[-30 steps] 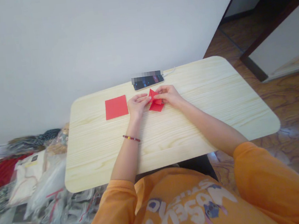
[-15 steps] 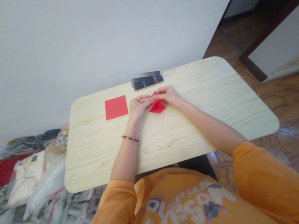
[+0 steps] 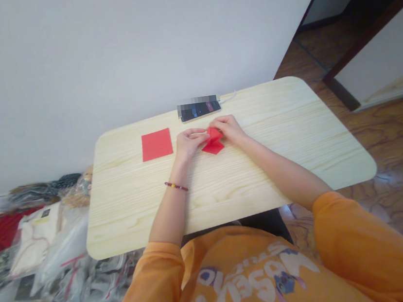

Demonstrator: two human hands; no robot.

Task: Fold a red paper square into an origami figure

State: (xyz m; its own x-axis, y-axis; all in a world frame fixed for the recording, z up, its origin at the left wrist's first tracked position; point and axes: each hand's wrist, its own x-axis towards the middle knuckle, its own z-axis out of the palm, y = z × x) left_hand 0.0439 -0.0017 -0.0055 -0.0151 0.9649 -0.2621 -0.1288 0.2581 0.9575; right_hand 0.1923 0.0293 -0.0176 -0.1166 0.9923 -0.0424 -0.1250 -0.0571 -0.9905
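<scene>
Red folded paper [image 3: 212, 142] sits pinched between the left hand [image 3: 188, 144] and right hand [image 3: 230, 130], both narrow to keep its flaps raised, mid-way along the pale wood table [image 3: 279, 161]; a flat red sheet [image 3: 156, 144] lies just left, untouched

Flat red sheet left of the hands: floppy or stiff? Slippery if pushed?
The flat red paper sheet looks thin, so it will probably droop if lifted by an edge. Lying flush on the wooden tabletop, it may slide when pushed. The folded red paper nearby suggests it creases easily.
</scene>
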